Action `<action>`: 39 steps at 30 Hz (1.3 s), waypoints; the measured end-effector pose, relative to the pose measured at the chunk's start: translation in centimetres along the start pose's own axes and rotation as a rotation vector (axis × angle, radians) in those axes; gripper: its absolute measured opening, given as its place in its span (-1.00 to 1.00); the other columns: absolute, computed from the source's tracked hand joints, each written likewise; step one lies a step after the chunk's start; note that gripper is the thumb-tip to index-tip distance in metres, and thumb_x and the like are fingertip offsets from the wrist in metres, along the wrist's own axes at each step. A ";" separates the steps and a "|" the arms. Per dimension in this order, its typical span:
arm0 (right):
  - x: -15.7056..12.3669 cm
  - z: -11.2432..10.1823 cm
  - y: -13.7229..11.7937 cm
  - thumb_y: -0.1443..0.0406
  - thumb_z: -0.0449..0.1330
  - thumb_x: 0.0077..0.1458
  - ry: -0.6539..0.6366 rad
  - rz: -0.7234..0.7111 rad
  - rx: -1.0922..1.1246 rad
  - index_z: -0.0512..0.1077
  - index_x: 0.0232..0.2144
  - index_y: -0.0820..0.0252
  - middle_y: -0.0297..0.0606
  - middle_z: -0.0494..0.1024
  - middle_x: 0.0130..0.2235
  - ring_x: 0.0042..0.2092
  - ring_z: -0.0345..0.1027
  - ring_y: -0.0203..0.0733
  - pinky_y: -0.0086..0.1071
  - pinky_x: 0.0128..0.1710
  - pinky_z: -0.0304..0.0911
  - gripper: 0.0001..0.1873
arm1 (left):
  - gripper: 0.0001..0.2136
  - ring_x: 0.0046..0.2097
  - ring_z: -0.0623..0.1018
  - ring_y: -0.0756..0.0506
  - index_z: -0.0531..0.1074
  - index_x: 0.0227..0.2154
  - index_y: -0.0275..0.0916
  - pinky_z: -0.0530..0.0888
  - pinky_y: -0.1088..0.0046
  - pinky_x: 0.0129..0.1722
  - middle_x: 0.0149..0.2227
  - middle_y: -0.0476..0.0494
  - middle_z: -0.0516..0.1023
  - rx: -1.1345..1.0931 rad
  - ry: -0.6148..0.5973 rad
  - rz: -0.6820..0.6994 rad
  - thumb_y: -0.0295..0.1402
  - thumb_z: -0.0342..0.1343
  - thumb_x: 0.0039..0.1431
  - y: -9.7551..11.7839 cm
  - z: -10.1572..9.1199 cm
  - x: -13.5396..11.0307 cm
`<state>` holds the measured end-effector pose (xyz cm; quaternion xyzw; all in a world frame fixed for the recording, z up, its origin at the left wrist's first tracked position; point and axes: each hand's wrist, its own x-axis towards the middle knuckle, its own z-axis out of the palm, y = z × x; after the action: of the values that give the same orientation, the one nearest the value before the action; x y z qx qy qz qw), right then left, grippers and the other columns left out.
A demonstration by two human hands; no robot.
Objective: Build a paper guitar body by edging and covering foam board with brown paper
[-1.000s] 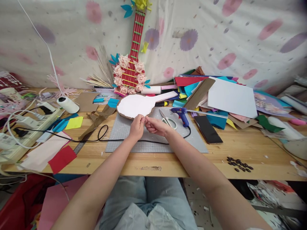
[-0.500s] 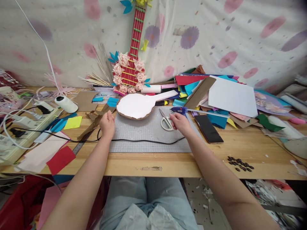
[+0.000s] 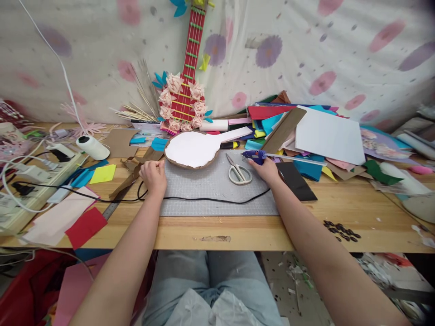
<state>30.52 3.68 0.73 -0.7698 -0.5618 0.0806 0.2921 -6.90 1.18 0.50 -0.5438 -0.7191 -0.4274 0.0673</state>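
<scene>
My left hand (image 3: 154, 177), fingers curled, rests at the left edge of the grey cutting mat (image 3: 204, 206); whatever is inside its fingers is hidden. My right hand (image 3: 265, 170) closes around the handle side of a blue glue gun (image 3: 256, 156), whose long, clear glue stick (image 3: 299, 160) points right. Scissors (image 3: 240, 174) with pale handles lie on the mat, just left of that hand. Behind them sits a guitar-shaped cardboard cutout (image 3: 193, 149) with a white face and a ragged brown edge. A black cord (image 3: 207, 199) crosses the mat.
A red paper guitar (image 3: 185, 97) with pink flowers leans on the back curtain. A phone (image 3: 296, 181) lies right of the mat, dark buttons (image 3: 341, 231) near the front edge. Coloured sheets (image 3: 328, 136) pile up behind. A power strip (image 3: 41, 181) and thread spool (image 3: 93, 147) stand left.
My right hand has moved from the scissors up and right to the glue gun. My left hand has shifted slightly right, and the mat has slid a little right too.
</scene>
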 end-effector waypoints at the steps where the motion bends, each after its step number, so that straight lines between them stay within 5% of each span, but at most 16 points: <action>1: 0.1 0.2 -0.3 0.03 0.13 -0.02 -0.022 0.021 0.004 0.45 -0.21 0.32 0.03 0.53 -0.18 -0.12 0.40 0.04 -0.21 -0.15 0.23 -0.52 | -0.81 -0.12 0.35 -0.22 0.24 -0.50 -0.19 0.20 0.21 -0.11 -0.28 -0.23 0.41 0.013 -0.006 0.014 -0.26 -0.05 0.18 0.2 0.0 0.0; 8: -0.8 0.1 -0.6 0.05 0.14 -0.04 0.133 0.124 0.167 0.48 -0.27 0.35 0.05 0.56 -0.25 -0.15 0.43 0.09 -0.19 -0.19 0.28 -0.54 | -0.70 -0.26 0.37 -0.16 0.12 -0.62 -0.18 0.23 0.26 -0.16 -0.46 -0.17 0.36 -0.010 -0.051 -0.028 -0.32 -0.22 0.25 0.1 0.1 0.1; 11: -1.0 -0.3 -0.5 -0.01 0.14 -0.08 0.109 0.069 0.429 0.44 -0.32 0.31 -0.02 0.56 -0.29 -0.27 0.46 -0.04 -0.29 -0.36 0.33 -0.53 | -0.80 -0.17 0.37 -0.20 0.23 -0.53 -0.20 0.23 0.23 -0.12 -0.34 -0.21 0.40 -0.018 -0.022 -0.020 -0.31 -0.11 0.20 0.0 0.3 0.0; 15: -1.9 -0.4 -2.0 -0.03 0.19 -0.11 -0.089 -0.007 0.720 0.37 -0.36 0.24 -0.11 0.54 -0.30 -0.41 0.41 -0.25 -0.47 -0.57 0.26 -0.55 | -0.86 -0.03 0.34 -0.22 0.32 -0.27 -0.21 0.22 0.21 -0.05 -0.13 -0.25 0.38 -0.062 0.002 0.098 -0.33 0.03 0.10 0.3 0.6 -0.3; 21: -4.4 -0.6 -6.7 0.10 0.20 0.02 -0.521 0.182 1.086 0.33 -0.37 0.18 -0.25 0.51 -0.42 -0.43 0.41 -0.30 -0.42 -0.45 0.35 -0.73 | -0.79 -0.19 0.37 -0.17 0.25 -0.53 -0.19 0.23 0.23 -0.09 -0.37 -0.17 0.39 -0.067 -0.032 0.112 -0.28 -0.09 0.20 0.0 0.7 0.0; 25: -4.6 -0.8 -8.1 0.14 0.17 0.07 -0.663 0.312 1.267 0.31 -0.38 0.14 -0.33 0.47 -0.48 -0.45 0.40 -0.27 -0.34 -0.41 0.37 -0.79 | -0.79 -0.15 0.39 -0.19 0.27 -0.49 -0.19 0.28 0.23 -0.07 -0.34 -0.18 0.42 -0.088 -0.116 0.296 -0.17 0.00 0.15 0.4 0.6 -0.2; 31: -3.3 -1.4 -8.4 0.06 0.17 0.05 -0.594 0.336 1.251 0.26 -0.37 0.11 -0.43 0.39 -0.53 -0.56 0.27 -0.34 -0.32 -0.48 0.35 -0.72 | -0.53 0.21 0.23 -0.21 0.21 0.03 -0.24 0.13 0.14 0.20 0.13 -0.28 0.31 -0.134 -0.319 0.587 -0.21 0.13 0.07 1.8 1.6 -0.8; 39: -1.8 -0.7 -8.1 0.14 0.25 -0.04 -0.394 0.192 1.054 0.30 -0.33 0.13 -0.42 0.41 -0.44 -0.51 0.28 -0.41 -0.46 -0.50 0.31 -0.72 | -0.54 0.12 0.38 -0.19 0.23 0.03 -0.26 0.05 0.08 0.25 0.05 -0.28 0.42 -0.124 -0.344 0.503 -0.25 0.13 0.08 1.5 2.5 -1.2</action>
<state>23.56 3.39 5.27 -0.5381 -0.4169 0.5184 0.5176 -4.28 2.09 -0.94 -0.7720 -0.5353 -0.3423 0.0150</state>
